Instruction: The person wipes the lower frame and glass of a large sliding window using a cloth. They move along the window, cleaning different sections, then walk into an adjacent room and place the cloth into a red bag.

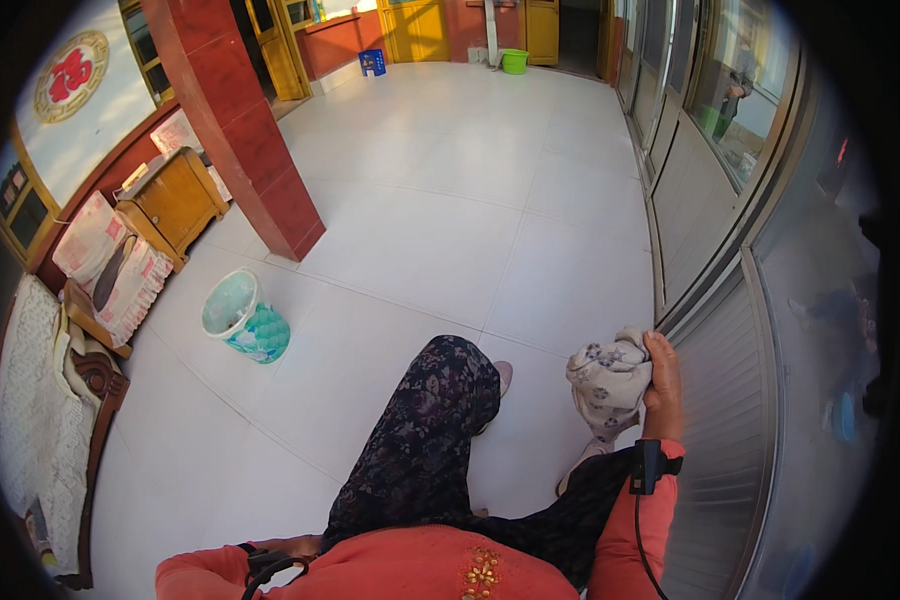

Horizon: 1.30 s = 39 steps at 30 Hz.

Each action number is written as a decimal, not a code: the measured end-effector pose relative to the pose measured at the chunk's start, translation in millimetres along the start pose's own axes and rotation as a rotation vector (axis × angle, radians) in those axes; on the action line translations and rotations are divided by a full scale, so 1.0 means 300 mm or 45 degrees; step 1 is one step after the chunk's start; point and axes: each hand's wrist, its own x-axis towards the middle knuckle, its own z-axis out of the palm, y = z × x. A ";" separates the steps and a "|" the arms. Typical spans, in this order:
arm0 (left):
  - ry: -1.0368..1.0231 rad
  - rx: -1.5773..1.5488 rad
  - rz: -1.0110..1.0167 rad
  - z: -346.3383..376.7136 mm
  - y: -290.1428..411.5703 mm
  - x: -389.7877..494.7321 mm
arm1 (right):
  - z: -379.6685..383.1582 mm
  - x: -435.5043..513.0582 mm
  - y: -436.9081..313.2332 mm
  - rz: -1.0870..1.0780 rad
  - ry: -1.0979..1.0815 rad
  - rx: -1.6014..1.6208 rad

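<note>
My right hand [664, 386] grips a bunched pale cloth [607, 375] with a dark flower and star print. It is held out beside the ribbed metal panel [720, 420] at the foot of the glazed door on my right; whether the hand touches that panel I cannot tell. Part of the cloth hangs down above one of my shoes. At my hip, by the dark floral trousers [420, 427], my left hand [296, 546] shows only in part. Its fingers are hidden behind my body and clothes.
A teal and white bin [259, 330] stands on the tiled floor [390, 240] to the left. Beyond it rises a red pillar [232, 127]. A covered sofa [45, 420], a covered chair [131, 277] and a wooden cabinet [176, 206] line the left wall. Far off sits a green bucket [514, 61].
</note>
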 end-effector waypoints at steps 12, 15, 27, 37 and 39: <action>-0.044 -0.034 -0.070 -0.079 -0.019 0.088 | -0.009 0.006 0.005 0.081 0.059 -0.032; -0.037 -0.069 -0.069 -0.121 -0.057 0.109 | -0.012 0.004 0.005 0.069 0.068 -0.045; 0.687 -0.178 0.775 -0.048 0.383 0.116 | 0.016 0.001 -0.007 0.141 0.085 -0.057; 0.007 -0.658 0.532 0.058 0.476 0.089 | 0.039 -0.016 -0.029 0.133 0.142 -0.168; -0.002 -0.768 0.520 0.065 0.425 0.105 | 0.051 -0.020 -0.034 0.136 0.130 -0.167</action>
